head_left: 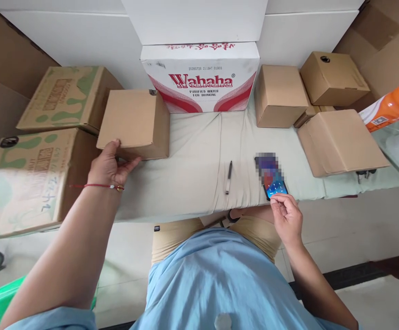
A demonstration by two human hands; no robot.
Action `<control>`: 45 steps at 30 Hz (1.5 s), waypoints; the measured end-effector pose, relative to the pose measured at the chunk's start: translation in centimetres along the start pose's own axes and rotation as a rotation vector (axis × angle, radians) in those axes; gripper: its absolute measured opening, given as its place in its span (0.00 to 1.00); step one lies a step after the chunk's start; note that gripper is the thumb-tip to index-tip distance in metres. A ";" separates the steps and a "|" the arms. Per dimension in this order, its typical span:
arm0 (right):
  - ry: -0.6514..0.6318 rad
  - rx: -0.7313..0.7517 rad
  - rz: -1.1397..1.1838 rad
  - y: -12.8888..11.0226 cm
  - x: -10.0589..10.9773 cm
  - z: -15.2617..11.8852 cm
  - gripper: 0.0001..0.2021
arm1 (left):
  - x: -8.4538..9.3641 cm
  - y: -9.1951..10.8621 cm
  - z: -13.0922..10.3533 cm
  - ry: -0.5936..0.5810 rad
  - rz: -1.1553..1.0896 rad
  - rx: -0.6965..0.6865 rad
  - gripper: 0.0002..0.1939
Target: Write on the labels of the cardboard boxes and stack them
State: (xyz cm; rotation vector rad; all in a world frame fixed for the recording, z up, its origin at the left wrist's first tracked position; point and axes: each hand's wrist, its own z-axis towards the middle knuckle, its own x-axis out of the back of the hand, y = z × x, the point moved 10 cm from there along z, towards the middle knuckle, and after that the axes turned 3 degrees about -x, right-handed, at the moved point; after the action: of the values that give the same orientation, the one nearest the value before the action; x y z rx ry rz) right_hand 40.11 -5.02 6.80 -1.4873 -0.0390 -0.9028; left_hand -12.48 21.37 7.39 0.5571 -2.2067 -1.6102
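My left hand [108, 167] grips the near-left edge of a plain brown cardboard box [130, 119], thumb on its top and the other fingers low by its front. The box stands on the cloth-covered table. At the table's front edge, my right hand [286, 217] has its fingers curled and pinched at the lower end of a smartphone [275, 189]. The phone's screen is lit with what looks like a keypad, and its upper part is blurred out. A dark pen [229, 178] lies left of the phone, touched by neither hand.
A white Wahaha water carton [202, 87] stands at the back. Green-printed cartons [30, 178] flank the left side. Plain boxes stand on the right, one [343, 142] near the front edge with dark keys [366, 174] beside it. An orange bottle [396, 103] lies far right.
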 end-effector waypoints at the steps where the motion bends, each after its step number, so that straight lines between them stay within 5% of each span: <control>1: -0.010 0.009 -0.002 -0.2 -0.2 0.1 0.13 | 0.2 -0.4 0.0 0.008 0.002 0.004 0.21; 11: -0.007 0.022 0.001 -0.3 -0.4 -0.2 0.12 | 1.1 -1.3 1.4 0.092 0.048 -0.022 0.14; 15: -0.011 0.020 -0.010 0.1 -0.4 -0.5 0.12 | 1.8 -0.7 -1.5 0.179 0.106 -0.154 0.14; 17: 0.022 0.049 -0.033 -0.3 0.0 -0.6 0.12 | 1.5 0.7 -4.4 0.216 0.193 -0.359 0.20; 20: 0.110 0.121 -0.070 -1.6 1.0 -0.5 0.10 | -3.7 3.4 -9.9 -0.021 0.602 -0.876 0.20; 22: 0.153 0.174 -0.085 -2.7 1.5 -0.4 0.08 | -7.7 2.7 -12.0 -0.265 0.846 -1.065 0.15; 25: 0.180 0.221 -0.088 -3.8 2.1 -0.4 0.06 | -9.3 1.9 -10.7 -0.372 0.948 -1.047 0.11; 30: 0.179 0.138 -0.115 -2.8 2.6 -0.8 0.09 | -7.9 2.1 -7.4 -0.274 0.978 -0.997 0.09; 35: 0.164 0.129 -0.107 -2.2 2.3 -1.2 0.10 | -7.4 1.2 -6.2 -0.301 0.925 -0.995 0.10; 41: 0.178 0.207 -0.082 -3.6 1.9 -0.4 0.08 | -7.8 1.7 -3.3 -0.316 0.869 -1.092 0.27; 45: 0.197 0.264 -0.048 -4.3 2.4 0.0 0.05 | -6.2 2.9 -4.9 -0.182 0.844 -1.236 0.29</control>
State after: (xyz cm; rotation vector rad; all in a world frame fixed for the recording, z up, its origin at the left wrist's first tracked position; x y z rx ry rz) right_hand 39.44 -5.51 11.70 -1.1528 -0.0473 -1.0372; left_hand -5.03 21.30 11.32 -0.7634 -0.8600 -2.0328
